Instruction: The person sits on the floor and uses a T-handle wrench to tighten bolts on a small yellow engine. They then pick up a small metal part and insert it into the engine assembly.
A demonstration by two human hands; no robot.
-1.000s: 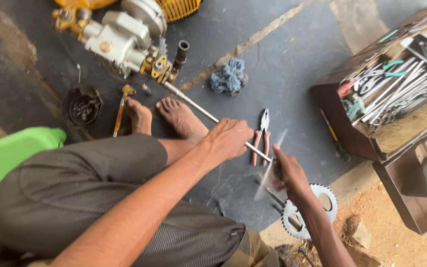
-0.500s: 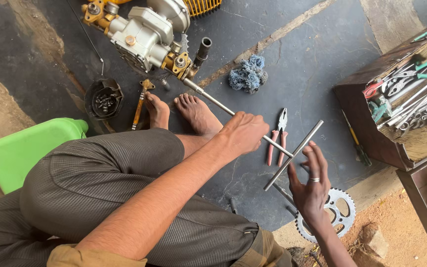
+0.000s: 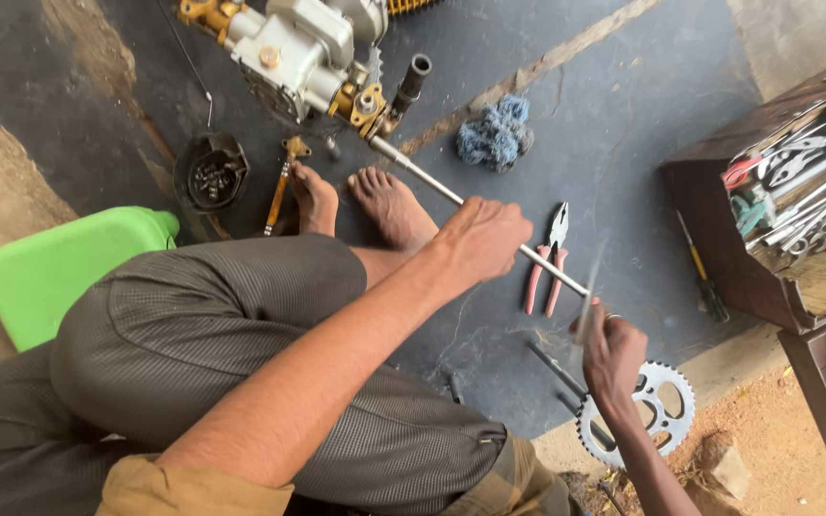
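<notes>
Left hand [image 3: 480, 239] is gripping a long metal rod [image 3: 432, 186]; at its four o'clock, right hand [image 3: 612, 352] is clutching a blurred thin tool [image 3: 587, 304]

The left hand [image 3: 480, 239] grips a long metal rod [image 3: 432, 186]; the right hand [image 3: 612, 355] holds a blurred tool [image 3: 587, 301] beside its end.

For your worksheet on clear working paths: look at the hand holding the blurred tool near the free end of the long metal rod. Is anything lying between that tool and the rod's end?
Nothing visible does. The right hand holds a blurred tool right at the free end of the metal rod, which the left hand grips. The pliers lie on the floor beside the rod, not between them.
</notes>
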